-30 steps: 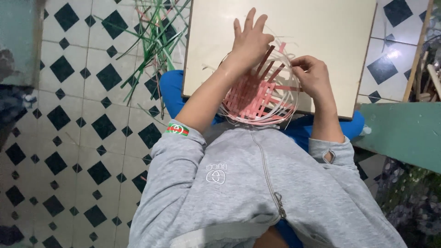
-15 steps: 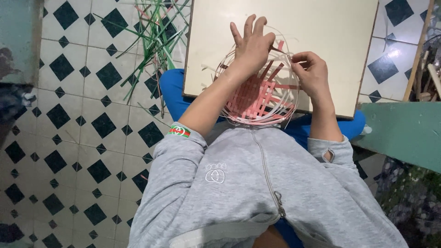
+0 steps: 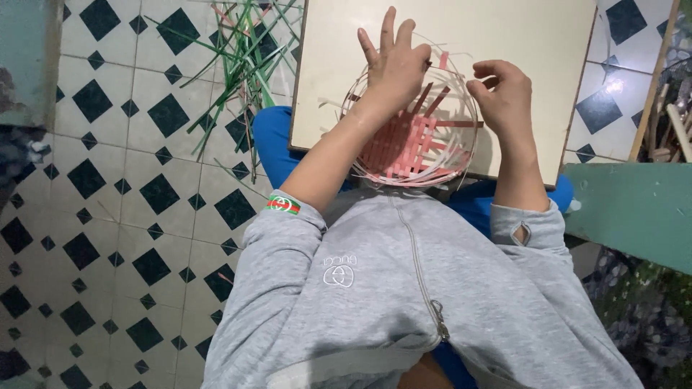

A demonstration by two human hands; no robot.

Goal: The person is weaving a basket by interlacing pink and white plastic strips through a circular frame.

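Fingers of left hand (image 3: 393,68) spread over pink woven basket (image 3: 418,140); right hand (image 3: 504,97) pinches its rim; green strips (image 3: 245,65) nearby.

Both hands on pink woven basket (image 3: 418,140), seemingly unfinished

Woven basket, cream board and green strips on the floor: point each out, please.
woven basket (image 3: 414,148), head view, on its pink woven base.
cream board (image 3: 504,36), head view, on its bare upper surface.
green strips (image 3: 249,54), head view, on the middle of the bundle lying on the tiles.
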